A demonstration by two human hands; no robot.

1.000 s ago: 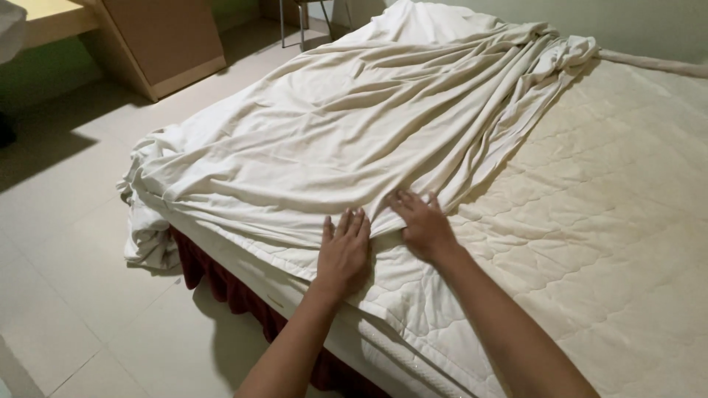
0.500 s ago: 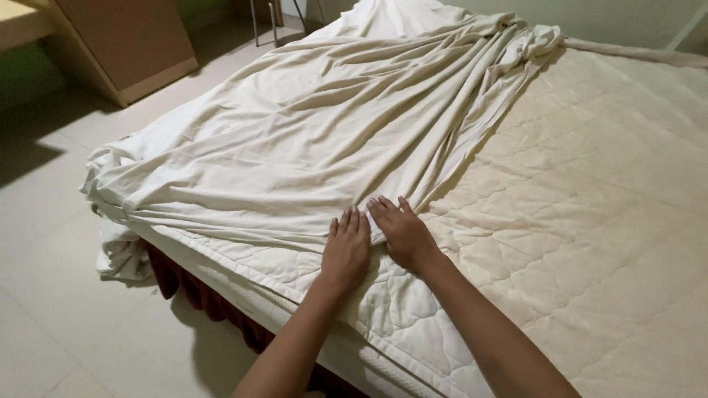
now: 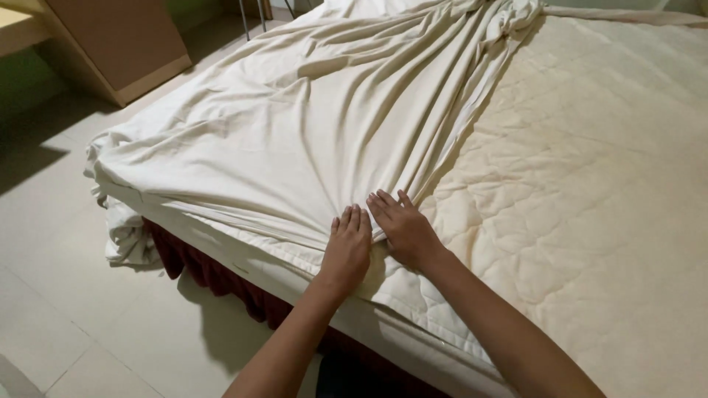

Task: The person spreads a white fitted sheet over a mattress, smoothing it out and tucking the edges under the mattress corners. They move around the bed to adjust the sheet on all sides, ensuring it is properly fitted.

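From my feed the room is evenly and softly lit in a warm, yellowish tone, with no glare on the crumpled cream cotton bedsheet (image 3: 295, 125) or the quilted cream mattress (image 3: 590, 184). I see a dark shadow across the pale tiled floor (image 3: 66, 317) at upper left and a softer one beneath the bed's edge, under my forearms. Focus is sharp at the centre, the folds read clearly, and straight lines bend slightly toward the edges.

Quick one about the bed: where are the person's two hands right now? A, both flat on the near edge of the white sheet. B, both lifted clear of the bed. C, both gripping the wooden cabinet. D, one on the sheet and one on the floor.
A: the left hand and right hand lie side by side, palms down, on the white sheet where its edge meets the bare quilted mattress.
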